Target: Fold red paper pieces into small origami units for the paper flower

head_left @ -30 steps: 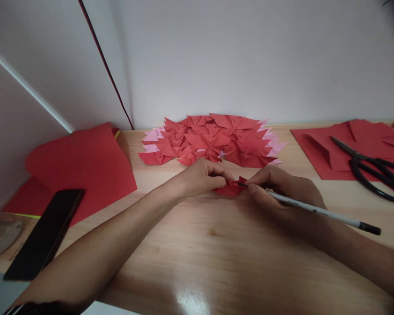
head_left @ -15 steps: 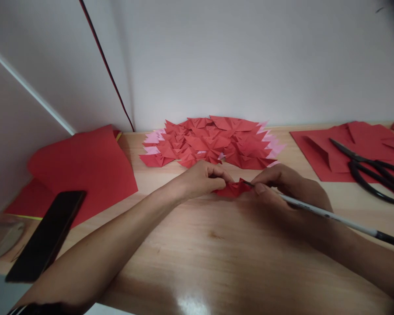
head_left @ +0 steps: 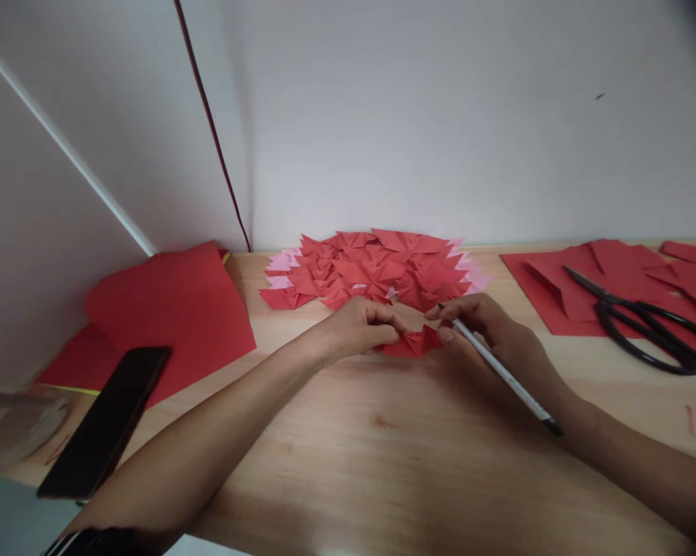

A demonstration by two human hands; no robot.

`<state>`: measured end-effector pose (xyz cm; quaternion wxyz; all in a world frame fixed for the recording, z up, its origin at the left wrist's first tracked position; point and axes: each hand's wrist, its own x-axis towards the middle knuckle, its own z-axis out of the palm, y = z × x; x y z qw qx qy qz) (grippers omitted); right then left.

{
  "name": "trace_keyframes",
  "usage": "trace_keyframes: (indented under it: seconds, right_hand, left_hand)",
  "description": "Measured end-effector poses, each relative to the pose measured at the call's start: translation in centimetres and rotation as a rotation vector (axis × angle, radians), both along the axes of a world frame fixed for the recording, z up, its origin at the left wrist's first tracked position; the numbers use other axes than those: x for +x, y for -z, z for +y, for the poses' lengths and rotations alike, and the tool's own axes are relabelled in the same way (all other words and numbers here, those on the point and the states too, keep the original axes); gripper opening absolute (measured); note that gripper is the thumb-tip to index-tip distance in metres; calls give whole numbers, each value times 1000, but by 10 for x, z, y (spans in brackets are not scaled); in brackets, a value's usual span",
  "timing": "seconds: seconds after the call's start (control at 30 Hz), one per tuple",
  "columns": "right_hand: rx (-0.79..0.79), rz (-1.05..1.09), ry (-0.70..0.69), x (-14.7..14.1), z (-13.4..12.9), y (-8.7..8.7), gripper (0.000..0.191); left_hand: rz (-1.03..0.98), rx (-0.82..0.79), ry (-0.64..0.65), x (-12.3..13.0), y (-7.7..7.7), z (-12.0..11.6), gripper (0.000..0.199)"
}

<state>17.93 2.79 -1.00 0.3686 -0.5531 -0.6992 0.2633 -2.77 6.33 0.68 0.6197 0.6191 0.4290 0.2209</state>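
Observation:
My left hand (head_left: 364, 324) is closed, pinching the left end of a small folded red paper (head_left: 415, 342) just above the wooden table. The paper has pointed, raised folds in its middle. My right hand (head_left: 501, 332) grips a slim white pencil (head_left: 507, 374) with a black end; its dark tip points up and away, clear of the folds. The right fingers are beside the paper's right end, and I cannot tell whether they touch it. Behind both hands lies a heap of similar folded red papers (head_left: 371, 270), with pink ones (head_left: 473, 276) at its sides.
At left, a black phone (head_left: 107, 421) lies partly on large red sheets (head_left: 174, 309). Black-handled scissors (head_left: 643, 324) rest over red paper pieces (head_left: 561, 286) at right. A wall (head_left: 411, 116) rises behind the table (head_left: 336, 432), and a dark cable (head_left: 214, 131) runs down it.
The pencil's tip has come away from the folded paper, and the pencil has swung to a steeper slant in my right hand. My left hand keeps its pinch. The view has shifted slightly.

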Motion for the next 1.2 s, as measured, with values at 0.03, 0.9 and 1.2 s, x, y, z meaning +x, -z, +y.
trace_keyframes:
  seconds: [0.03, 0.9, 1.2]
  right_hand:
    - [-5, -14, 0, 0, 0, -1, 24]
    - [99, 61, 90, 12, 9, -4, 27]
    - [95, 11, 58, 4, 0, -12, 17]
  left_hand:
    - [-9, -5, -4, 0, 0, 0, 24]
    - [-136, 174, -196, -11, -5, 2, 20]
    - [-66, 411, -439, -52, -44, 29, 18]
